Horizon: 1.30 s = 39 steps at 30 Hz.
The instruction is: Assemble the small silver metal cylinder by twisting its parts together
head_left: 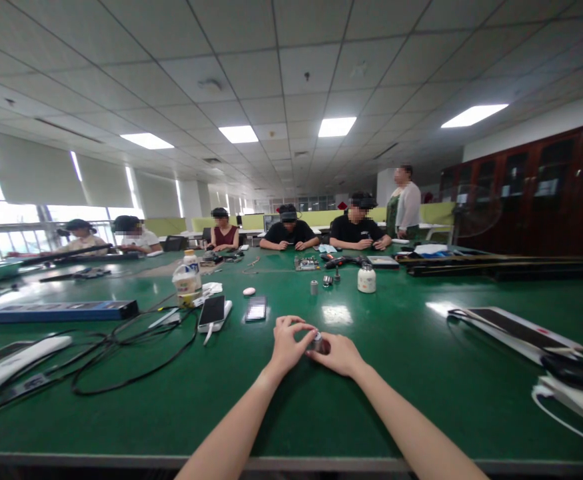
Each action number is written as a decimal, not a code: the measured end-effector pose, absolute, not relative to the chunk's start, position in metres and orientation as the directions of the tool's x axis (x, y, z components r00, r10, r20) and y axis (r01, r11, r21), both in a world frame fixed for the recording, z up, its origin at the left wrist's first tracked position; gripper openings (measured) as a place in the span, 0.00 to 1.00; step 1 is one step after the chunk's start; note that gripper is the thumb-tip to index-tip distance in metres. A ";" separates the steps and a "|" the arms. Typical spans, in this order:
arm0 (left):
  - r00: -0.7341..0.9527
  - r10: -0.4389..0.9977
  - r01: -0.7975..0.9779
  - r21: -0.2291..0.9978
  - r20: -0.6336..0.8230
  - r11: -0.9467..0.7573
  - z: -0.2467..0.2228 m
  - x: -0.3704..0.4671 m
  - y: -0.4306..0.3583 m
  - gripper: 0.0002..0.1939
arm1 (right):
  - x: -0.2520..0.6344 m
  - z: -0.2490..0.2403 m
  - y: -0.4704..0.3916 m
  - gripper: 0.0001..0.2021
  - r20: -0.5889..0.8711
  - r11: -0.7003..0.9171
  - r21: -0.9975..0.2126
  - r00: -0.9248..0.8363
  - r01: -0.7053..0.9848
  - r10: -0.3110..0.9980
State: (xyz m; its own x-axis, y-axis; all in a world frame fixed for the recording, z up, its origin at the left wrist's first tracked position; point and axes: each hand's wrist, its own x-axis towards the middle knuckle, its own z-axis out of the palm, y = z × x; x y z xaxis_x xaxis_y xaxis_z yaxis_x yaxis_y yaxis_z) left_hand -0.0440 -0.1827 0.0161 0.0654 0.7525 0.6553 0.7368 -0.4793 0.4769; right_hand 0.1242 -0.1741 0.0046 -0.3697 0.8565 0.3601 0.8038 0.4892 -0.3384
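A small silver metal cylinder (pixel 317 343) is between my two hands on the green table (pixel 321 413). At its top, the thumb and fingers of my left hand (pixel 290 343) close in a pinch. My right hand (pixel 341 353) curls around its lower right side, thumb in front. Fingers cover much of the cylinder, so its exact kind is unclear. Beyond the hands stand another small metal cylinder (pixel 314 287), a few dark metal parts (pixel 328 281) and a cream lidded jar (pixel 366 279).
Left of my hands lie a phone-like dark device (pixel 256 309), a white-cased phone (pixel 213 312), looping black cables (pixel 136 383) and a blue power strip (pixel 71 311). A white-framed panel (pixel 521 328) lies at right. Several people sit along the far side; one person (pixel 404 203) stands.
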 end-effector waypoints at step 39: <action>-0.007 0.907 0.921 0.355 0.422 -0.158 -0.009 -0.075 -0.163 0.14 | 0.125 0.000 -0.172 0.21 0.411 0.517 -0.350 -0.368 0.781 0.834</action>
